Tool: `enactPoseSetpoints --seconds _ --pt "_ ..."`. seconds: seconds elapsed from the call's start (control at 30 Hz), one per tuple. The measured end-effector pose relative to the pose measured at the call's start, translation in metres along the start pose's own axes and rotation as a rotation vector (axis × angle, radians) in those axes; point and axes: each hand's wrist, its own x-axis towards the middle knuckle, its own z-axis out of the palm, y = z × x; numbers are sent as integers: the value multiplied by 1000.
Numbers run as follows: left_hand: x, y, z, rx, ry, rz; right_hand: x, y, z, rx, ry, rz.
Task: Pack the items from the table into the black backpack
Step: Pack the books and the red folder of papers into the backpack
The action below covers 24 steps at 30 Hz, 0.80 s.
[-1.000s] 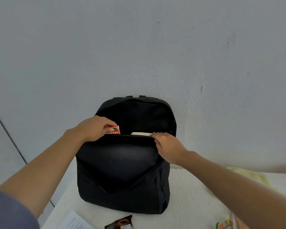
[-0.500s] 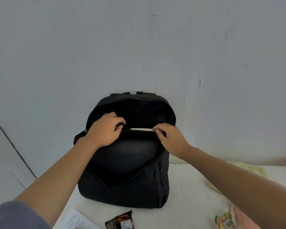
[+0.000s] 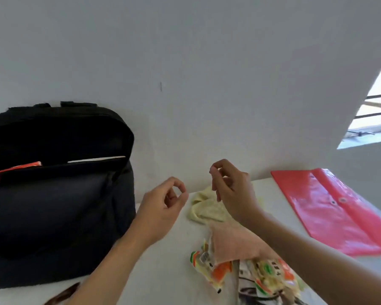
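Note:
The black backpack [image 3: 53,205] stands upright at the left against the wall, its main pocket unzipped. A red-orange packet [image 3: 18,168] and a white flat item [image 3: 97,160] stick up inside it. My left hand [image 3: 163,205] hovers right of the backpack with fingers loosely curled, holding nothing. Beside it, my right hand [image 3: 231,190] hangs above a pale yellow cloth [image 3: 205,208], fingers relaxed and empty. A pink cloth [image 3: 235,243] and snack packets [image 3: 211,267] lie nearer to me on the white table [image 3: 176,271].
A red plastic folder [image 3: 334,210] lies at the right of the table. A brown wrapper [image 3: 62,293] shows at the bottom left edge. A grey wall runs behind the table, with a window [image 3: 374,111] at the far right.
Both hands have left the backpack's opening and moved right over the table. The red-orange packet now sits inside the backpack. The view has swung right.

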Motion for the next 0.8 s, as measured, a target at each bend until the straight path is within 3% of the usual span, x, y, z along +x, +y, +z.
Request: enactPoseSetpoints --seconds 0.2,0.47,0.63,0.8 --pt "15 22 124 -111 -178 -131 -9 108 -114 -307 -19 150" --pt "62 59 288 -300 -212 -439 -11 251 -255 -560 -82 343" --pt "86 55 345 -265 -254 -596 -8 291 -295 -765 -121 449" --pt "104 63 379 -203 -193 -647 -2 324 -319 -834 -213 685"
